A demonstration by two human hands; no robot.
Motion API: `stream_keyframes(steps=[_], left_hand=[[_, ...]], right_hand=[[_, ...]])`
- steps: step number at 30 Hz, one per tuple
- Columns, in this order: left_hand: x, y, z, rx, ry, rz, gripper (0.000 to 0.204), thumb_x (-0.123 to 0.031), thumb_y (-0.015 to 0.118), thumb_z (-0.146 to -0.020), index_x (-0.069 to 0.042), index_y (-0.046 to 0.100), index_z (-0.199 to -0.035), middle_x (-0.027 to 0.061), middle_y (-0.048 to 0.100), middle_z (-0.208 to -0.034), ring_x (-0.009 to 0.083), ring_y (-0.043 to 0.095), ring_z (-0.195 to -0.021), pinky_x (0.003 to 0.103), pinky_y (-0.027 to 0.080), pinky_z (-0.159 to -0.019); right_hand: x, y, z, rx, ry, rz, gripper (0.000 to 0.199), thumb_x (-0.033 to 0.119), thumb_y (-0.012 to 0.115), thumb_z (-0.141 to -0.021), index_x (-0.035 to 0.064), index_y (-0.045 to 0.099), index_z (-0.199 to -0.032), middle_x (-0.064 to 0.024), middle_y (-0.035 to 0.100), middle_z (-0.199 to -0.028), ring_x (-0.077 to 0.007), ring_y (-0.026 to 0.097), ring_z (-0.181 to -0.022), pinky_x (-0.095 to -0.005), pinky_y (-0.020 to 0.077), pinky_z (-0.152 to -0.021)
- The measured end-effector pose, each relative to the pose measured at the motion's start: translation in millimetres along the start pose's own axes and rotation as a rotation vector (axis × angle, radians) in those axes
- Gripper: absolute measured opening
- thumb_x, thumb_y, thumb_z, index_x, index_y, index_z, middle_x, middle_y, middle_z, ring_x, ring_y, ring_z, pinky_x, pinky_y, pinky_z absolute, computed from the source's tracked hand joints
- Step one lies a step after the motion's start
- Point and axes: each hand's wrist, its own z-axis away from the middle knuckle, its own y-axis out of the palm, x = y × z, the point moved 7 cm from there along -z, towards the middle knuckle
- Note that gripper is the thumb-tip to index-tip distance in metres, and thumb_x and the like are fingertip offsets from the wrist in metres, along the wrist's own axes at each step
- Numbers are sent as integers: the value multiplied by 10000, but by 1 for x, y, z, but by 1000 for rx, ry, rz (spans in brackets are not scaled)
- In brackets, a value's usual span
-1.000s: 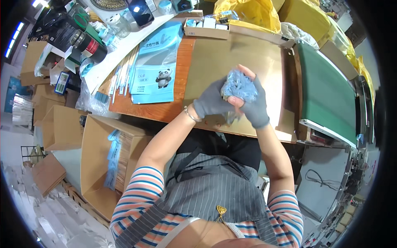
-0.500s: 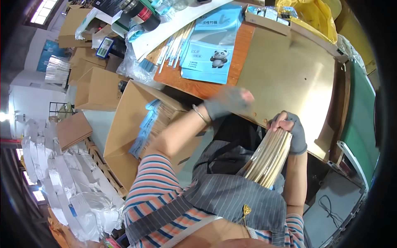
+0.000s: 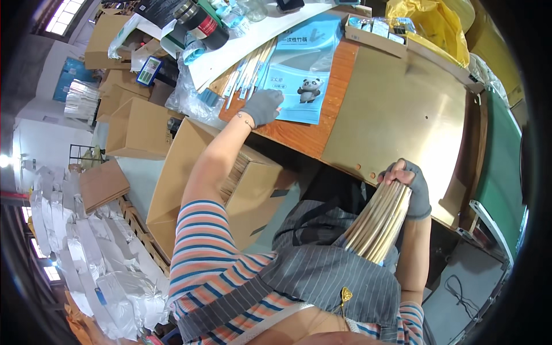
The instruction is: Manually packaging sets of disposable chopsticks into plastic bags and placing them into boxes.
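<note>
My right hand (image 3: 411, 187), in a grey fingerless glove, is closed round the upper end of a thick bundle of thin wooden chopsticks (image 3: 379, 221). The bundle slants down towards my lap, and its lower end meets the striped apron (image 3: 333, 276). My left hand (image 3: 261, 107), gloved the same way, reaches forward onto the near left edge of a stack of flat blue plastic bags (image 3: 293, 109) printed with a panda. Its fingers are mostly hidden, so whether they pinch a bag does not show. Just beyond it lie loose chopsticks in narrow sleeves (image 3: 250, 69).
An open cardboard box (image 3: 172, 190) holding packed chopsticks stands below my left arm. A brass-coloured metal sheet (image 3: 397, 109) covers the right of the orange table (image 3: 339, 86). A dark thermos (image 3: 201, 26), a shallow carton (image 3: 374, 43) and a yellow bag (image 3: 431, 29) stand at the back.
My left hand has moved forward and left, from above the table's front edge onto the blue bags. My right hand still grips the chopsticks in nearly the same place.
</note>
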Motion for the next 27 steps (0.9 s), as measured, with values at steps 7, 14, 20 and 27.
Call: stream_keyframes(steps=[7,14,20,27], left_hand=[[38,0,-1,-59,-488,222,146,-236,635,-820,-92,654,-805,115,652,-813,304,636,-816,399,500,-698],[69,-33,-18,-79,-819,524,278,-275,703,-819,-15,632,-754,59,517,-611,119,447,-576,291,388,-567],[-21,-21,-72,-147,-640,985,209,-193,724,-760,-37,601,-698,11,567,-632,73,498,-617,262,407,-572],[-237,98,-64,134,-926,2105,142,-133,591,-852,-22,604,-939,86,600,-657,157,564,-449,274,412,-386]], right_hand=[[0,-7,5,-22,-10,22,157,158,558,-751,3,582,-753,-126,615,-702,-253,595,-708,-394,492,-801],[1,-3,7,-3,1,77,219,244,581,-764,27,562,-749,-112,589,-693,-276,593,-733,-382,490,-788],[6,2,12,20,20,96,289,192,574,-785,-26,601,-973,-109,615,-751,-209,605,-762,-337,485,-805],[-30,12,-19,112,152,9,463,122,583,-838,-46,491,-1260,-98,640,-851,-177,629,-806,-283,491,-756]])
